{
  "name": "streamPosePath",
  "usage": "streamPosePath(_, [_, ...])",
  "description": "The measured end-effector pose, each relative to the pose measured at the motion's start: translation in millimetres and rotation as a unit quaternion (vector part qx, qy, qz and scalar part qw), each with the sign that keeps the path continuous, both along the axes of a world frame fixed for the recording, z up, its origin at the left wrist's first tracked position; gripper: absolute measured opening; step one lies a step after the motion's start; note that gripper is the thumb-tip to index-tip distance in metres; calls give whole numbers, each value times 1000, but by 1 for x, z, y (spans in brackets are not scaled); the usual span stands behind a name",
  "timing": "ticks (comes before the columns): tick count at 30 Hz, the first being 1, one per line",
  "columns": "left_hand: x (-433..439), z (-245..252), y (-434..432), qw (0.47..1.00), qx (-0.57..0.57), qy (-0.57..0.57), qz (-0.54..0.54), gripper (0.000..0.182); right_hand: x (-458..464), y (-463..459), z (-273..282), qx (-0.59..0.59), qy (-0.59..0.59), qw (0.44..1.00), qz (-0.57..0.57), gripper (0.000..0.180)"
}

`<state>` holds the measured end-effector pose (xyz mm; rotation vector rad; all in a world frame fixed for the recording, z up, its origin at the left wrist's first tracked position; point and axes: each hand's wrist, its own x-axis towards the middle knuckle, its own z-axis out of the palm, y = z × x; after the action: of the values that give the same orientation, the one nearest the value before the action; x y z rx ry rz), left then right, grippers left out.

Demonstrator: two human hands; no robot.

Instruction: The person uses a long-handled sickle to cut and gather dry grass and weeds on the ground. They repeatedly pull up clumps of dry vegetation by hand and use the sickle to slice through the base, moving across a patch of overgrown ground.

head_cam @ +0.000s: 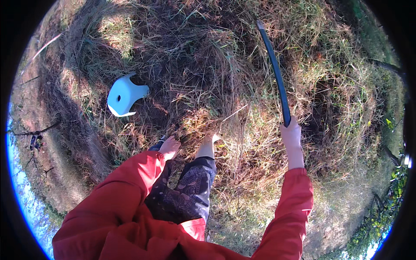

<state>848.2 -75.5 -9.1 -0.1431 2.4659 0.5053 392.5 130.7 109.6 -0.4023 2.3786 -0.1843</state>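
Observation:
My right hand (291, 131) is wrapped around the near end of a long dark blue-green tool handle (274, 63). The handle slants up and away over the dry grass to a pale grey collar (260, 24). Whatever lies beyond that collar blends into the grass, so I cannot tell what kind of head it has. On the other side, my left hand (170, 148) is by my left leg, its fingers bent downward. Nothing can be made out in it, and how far its fingers are closed is unclear.
A light blue plastic stool (125, 96) lies tipped on its side to the left. Dry cut grass (195, 71) covers the ground. My bare lower leg (206, 148) stands in it below patterned dark trousers (191, 185). Bare twigs (39, 131) are at far left, leafy branches (373, 221) at lower right.

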Motion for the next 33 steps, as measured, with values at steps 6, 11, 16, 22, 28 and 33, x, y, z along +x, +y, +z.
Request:
streamPosePath(6, [-6,9,14,976,42,-203,59,34,-45,-128,-112,-13,-3,997,77,29])
streamPosePath(11, [-3,11,4,985,48,-149,74,33,71,33,-82,132,-65,988,34,31])
streamPosePath(16, [2,6,-16,998,42,-40,22,33,220,201,75,247,-121,959,-68,55])
streamPosePath(22, [3,10,-30,996,85,-16,-19,25,242,128,96,61,-132,919,-365,24])
streamPosePath(28, [4,4,-51,991,104,-68,-50,38,111,-51,-8,-228,-147,861,-430,14])
streamPosePath(33, [11,1,-64,989,134,-53,-30,35,72,-181,-101,-296,-228,776,-508,12])
